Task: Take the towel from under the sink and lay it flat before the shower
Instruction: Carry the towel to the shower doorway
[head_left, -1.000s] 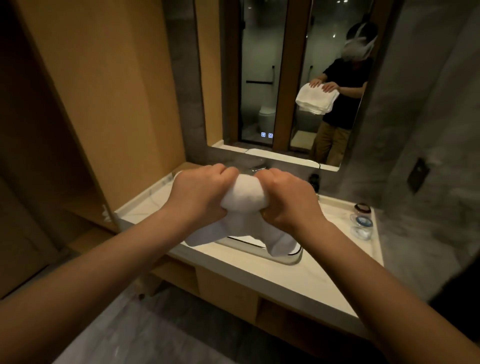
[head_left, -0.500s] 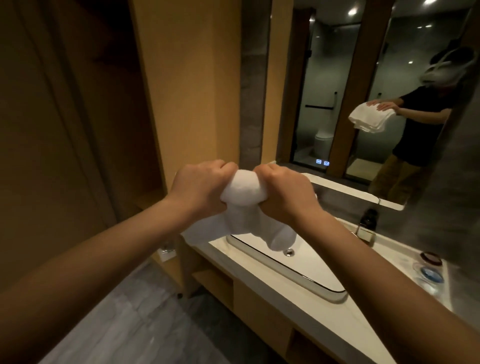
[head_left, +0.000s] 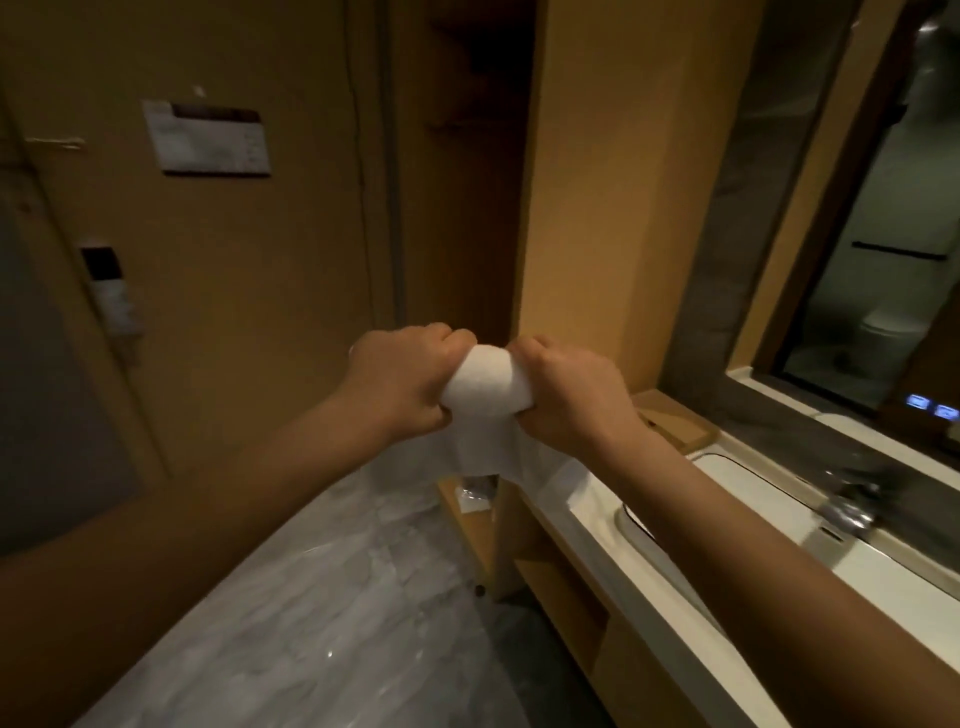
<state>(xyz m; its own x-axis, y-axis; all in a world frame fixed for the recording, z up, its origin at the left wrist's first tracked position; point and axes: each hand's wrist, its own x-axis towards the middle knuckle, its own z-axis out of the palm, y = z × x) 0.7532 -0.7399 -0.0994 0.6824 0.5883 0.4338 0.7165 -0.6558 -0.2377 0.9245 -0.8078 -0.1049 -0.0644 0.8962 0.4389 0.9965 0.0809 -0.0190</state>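
Left hand: your left hand (head_left: 400, 379) is stretched out in front of you, knuckles up. Its grip is closed on the left end of the towel, fingers curled into the cloth.
Right hand: your right hand (head_left: 566, 395) is level with the left and close beside it. Its grip is likewise closed on the towel's right end.
Towel: the white towel (head_left: 488, 387) is bunched into a rounded roll between your two fists, with loose folds hanging below them. It is held in the air near the left end of the counter. You cannot tell whether the hanging cloth touches the counter.
Counter: the pale counter (head_left: 587, 512) runs along your right side, partly hidden by your right forearm.
Sink: the white sink (head_left: 893, 577) is set into the counter, with a metal tap (head_left: 847, 506) at its back edge. The tap is blurred.
Shelf: an open wooden shelf (head_left: 566, 597) sits below the counter.
Mirror: the mirror (head_left: 883, 260) hangs on the wall above the sink.
Floor: the grey marbled floor (head_left: 311, 597) lies below your arms.
Door: the wooden door (head_left: 234, 312) on your left carries a pale notice (head_left: 208, 137) and a lock panel (head_left: 111, 296).
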